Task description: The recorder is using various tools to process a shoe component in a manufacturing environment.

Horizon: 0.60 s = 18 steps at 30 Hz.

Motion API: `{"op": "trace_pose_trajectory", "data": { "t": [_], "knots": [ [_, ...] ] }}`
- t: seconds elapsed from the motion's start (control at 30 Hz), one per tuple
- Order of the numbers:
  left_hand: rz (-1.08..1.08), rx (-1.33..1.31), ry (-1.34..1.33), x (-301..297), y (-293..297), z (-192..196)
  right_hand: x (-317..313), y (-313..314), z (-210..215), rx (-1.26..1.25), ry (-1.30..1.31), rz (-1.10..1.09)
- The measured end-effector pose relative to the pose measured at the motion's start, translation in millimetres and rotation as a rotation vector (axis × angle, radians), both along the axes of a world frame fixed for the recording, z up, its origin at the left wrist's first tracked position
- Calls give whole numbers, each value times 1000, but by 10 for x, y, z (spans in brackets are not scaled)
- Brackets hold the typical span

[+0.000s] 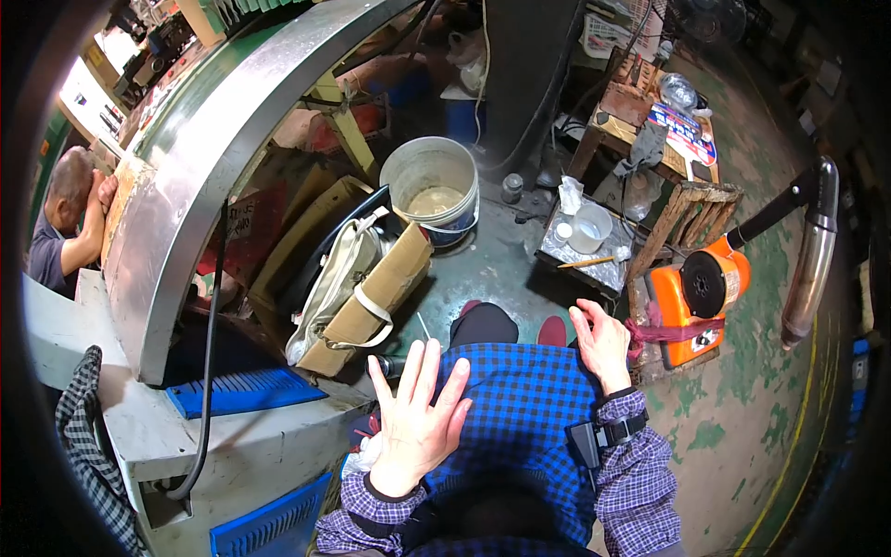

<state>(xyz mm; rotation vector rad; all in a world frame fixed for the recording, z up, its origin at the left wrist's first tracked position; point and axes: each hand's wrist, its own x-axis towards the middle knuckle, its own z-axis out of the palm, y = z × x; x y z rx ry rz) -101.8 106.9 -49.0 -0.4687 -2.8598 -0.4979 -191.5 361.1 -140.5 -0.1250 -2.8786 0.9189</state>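
My left hand [419,432] is raised above my lap, fingers spread, holding nothing. Below it lies a blue and black checked apron [524,399] covering my lap. To the right, my right hand [603,345] hovers near the apron's far right corner, with thumb and fingers apart and nothing seen between them. Closest to that hand is an orange machine with a black round cover [703,283], tied round with a dark red cloth strip [668,331]. A grey pipe [809,278] rises from the machine on a black elbow. Checked sleeves cover both forearms, and a black strapped device [608,436] sits on the right one.
A metal-edged machine bench [200,176] curves along the left; a person [72,209] leans at its far side. Ahead stand a white bucket [430,176] and a cardboard box [380,295] with a pale bag [339,269]. A low stand [594,265] bears a plastic cup [589,227].
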Motion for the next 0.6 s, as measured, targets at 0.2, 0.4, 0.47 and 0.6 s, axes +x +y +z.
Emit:
{"op": "trace_pose_trajectory", "data": {
  "t": [0.2,0.4,0.47,0.6],
  "knots": [
    [10,-28,-2,1,8,18,0,1,-4,2,5,0],
    [14,-29,-16,3,3,7,2,-4,3,1,1,6],
    [10,-30,-10,4,1,0,-1,-5,-4,4,5,5],
    [12,-25,-8,3,3,1,-1,3,-24,7,11,-2]
  ]
}}
